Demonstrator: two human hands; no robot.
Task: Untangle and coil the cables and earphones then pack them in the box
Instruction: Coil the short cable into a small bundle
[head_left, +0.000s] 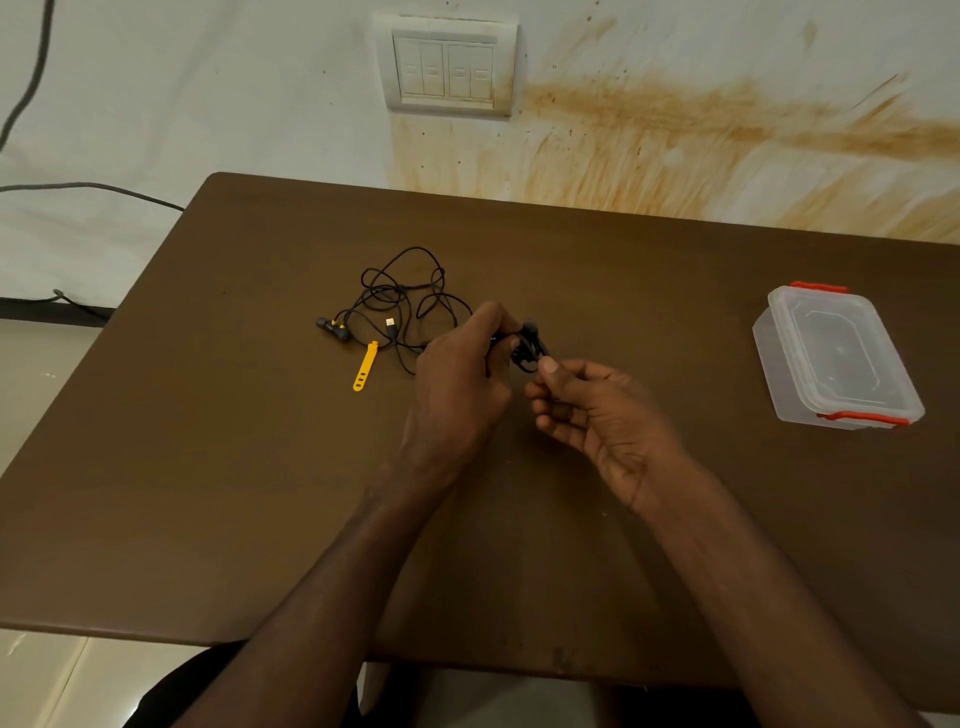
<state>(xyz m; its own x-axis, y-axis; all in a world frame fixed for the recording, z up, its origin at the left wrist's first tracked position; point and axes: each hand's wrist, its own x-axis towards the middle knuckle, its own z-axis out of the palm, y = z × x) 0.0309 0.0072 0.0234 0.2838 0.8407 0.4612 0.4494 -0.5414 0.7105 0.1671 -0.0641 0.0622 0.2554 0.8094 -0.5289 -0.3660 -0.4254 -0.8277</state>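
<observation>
A tangle of thin black cable (400, 291) lies on the brown table (208, 467), with black-and-yellow earbuds (335, 328) at its left, a metal plug (391, 326) in its middle and a yellow strap (364, 366) below it. My left hand (457, 384) grips a small bunch of black cable (530, 348) just right of the tangle. My right hand (587, 410) pinches the lower end of that same bunch between thumb and fingers. A clear plastic box (836, 358) with red clips and its lid on stands at the right.
A stained wall with a white switch panel (447, 65) rises behind the table. A grey cable (93, 189) hangs along the wall at the left. My lap shows under the table's near edge.
</observation>
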